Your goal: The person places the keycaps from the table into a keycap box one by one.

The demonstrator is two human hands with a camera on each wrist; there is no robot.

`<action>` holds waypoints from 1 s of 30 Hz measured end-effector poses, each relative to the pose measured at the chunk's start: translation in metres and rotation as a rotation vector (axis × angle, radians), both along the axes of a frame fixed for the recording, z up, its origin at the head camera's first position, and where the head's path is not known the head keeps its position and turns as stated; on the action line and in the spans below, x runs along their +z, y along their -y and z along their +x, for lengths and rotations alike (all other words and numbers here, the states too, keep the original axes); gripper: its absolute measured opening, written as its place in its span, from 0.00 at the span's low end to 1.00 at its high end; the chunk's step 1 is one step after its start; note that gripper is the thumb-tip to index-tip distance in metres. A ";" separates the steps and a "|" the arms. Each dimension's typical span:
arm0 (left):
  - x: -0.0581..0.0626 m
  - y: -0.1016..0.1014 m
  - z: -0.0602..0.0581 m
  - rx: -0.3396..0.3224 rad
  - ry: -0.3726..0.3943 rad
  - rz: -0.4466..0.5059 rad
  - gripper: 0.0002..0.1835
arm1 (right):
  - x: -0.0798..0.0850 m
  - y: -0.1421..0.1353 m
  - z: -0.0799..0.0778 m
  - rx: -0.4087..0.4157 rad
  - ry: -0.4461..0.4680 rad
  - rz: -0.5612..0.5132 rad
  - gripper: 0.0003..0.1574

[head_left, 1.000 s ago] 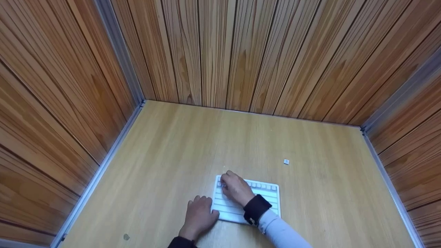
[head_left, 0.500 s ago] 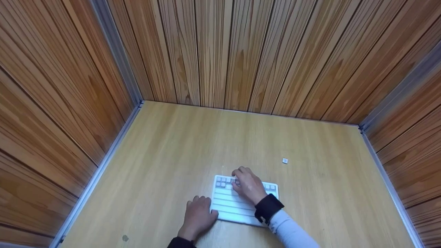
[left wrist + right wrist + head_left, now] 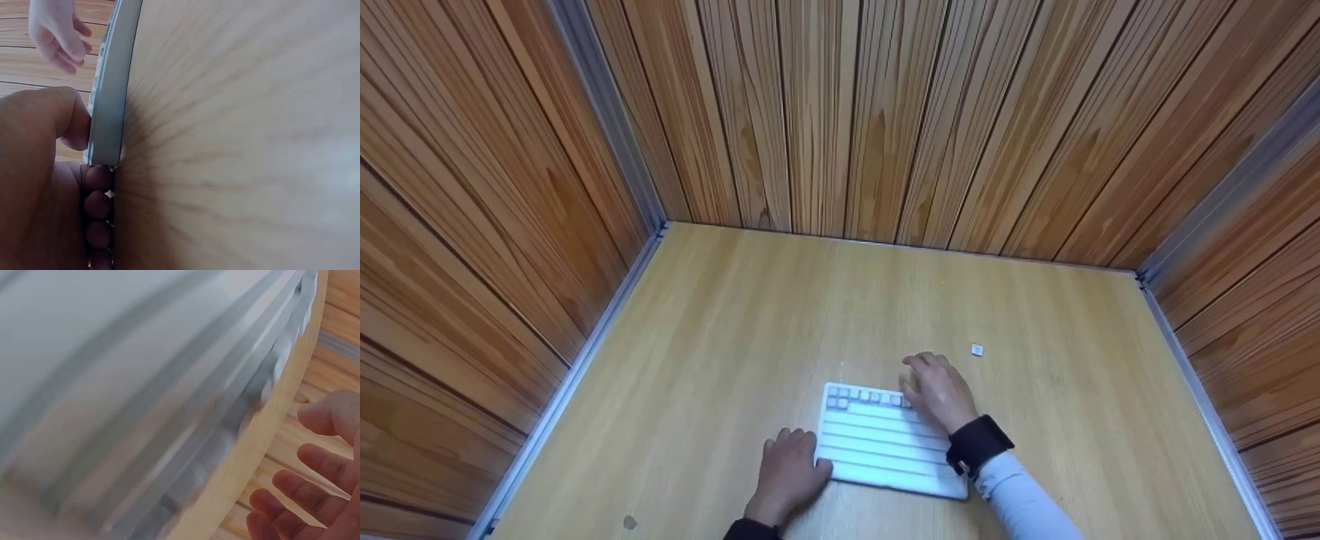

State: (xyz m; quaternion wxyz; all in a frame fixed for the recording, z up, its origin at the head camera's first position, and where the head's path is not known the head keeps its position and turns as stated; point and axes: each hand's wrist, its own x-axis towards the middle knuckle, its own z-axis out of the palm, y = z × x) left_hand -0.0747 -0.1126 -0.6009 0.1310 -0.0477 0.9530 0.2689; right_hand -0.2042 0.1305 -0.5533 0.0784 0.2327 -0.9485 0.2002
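Observation:
A white ridged tray [image 3: 885, 450] lies on the table, with small square white pieces [image 3: 864, 396] lined up along its far side. My left hand [image 3: 791, 469] holds the tray's near left corner. In the left wrist view its thumb [image 3: 73, 121] is on the tray's top edge, and the fingertips [image 3: 99, 205] are at its end, on the table. Over the far right part of the tray hovers my right hand [image 3: 941, 390], fingers loosely bent. In the right wrist view those fingers [image 3: 301, 492] are spread, with nothing between them.
One loose white square piece [image 3: 976, 349] lies on the table beyond the tray's right side. A dark round spot [image 3: 630, 522] shows at the front left of the tabletop [image 3: 720, 337]. Wood-panelled walls [image 3: 825, 112] enclose the back and both sides.
My right hand has moved rightward along the tray's far side, uncovering the square pieces at the left. My left hand has stayed at the corner.

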 end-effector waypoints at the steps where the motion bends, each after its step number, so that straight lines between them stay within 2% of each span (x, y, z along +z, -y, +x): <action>1: 0.000 0.000 0.000 0.000 0.002 0.000 0.17 | 0.000 -0.004 -0.002 -0.010 -0.007 0.000 0.22; 5: 0.001 0.000 0.000 0.005 0.010 0.011 0.17 | 0.001 -0.020 -0.010 -0.044 -0.006 0.017 0.25; 10: 0.003 -0.001 0.001 0.010 -0.029 0.006 0.13 | -0.001 -0.043 -0.020 -0.096 0.043 0.042 0.29; 18: 0.003 -0.001 0.002 0.012 -0.046 0.000 0.12 | -0.006 -0.073 -0.041 -0.177 0.086 0.054 0.29; 30: 0.002 -0.001 0.001 0.008 -0.014 -0.009 0.13 | -0.011 -0.083 -0.060 -0.237 0.131 0.019 0.28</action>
